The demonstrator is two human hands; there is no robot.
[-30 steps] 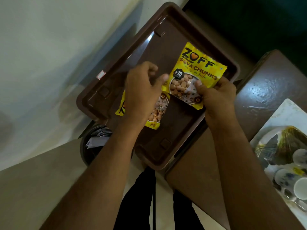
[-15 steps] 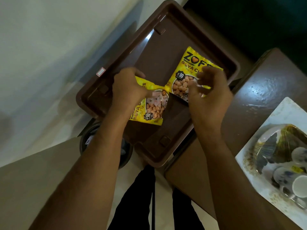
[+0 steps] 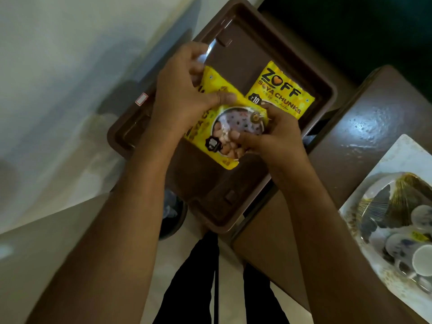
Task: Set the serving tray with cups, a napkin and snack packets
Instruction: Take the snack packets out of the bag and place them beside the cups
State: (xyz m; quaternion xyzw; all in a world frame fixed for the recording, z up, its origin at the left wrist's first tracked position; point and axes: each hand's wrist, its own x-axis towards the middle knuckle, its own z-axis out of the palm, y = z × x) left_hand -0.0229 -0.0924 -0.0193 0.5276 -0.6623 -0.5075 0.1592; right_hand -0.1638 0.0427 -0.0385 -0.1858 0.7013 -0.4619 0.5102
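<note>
From the head view, both hands are on one yellow snack packet (image 3: 230,127) over the brown tray (image 3: 233,202): the left hand (image 3: 184,99) curls round its upper edge with the thumb pressed across the front, and the right hand (image 3: 275,139) pinches its lower right corner, likely to square it up. A second packet (image 3: 280,92) lies flat in the tray's far corner, just beside the held one, so the pair seem meant to sit side by side. Cups (image 3: 411,244) wait on a white plate (image 3: 397,155) on the counter (image 3: 364,127) to the right, well apart from the tray, and I see no napkin.
</note>
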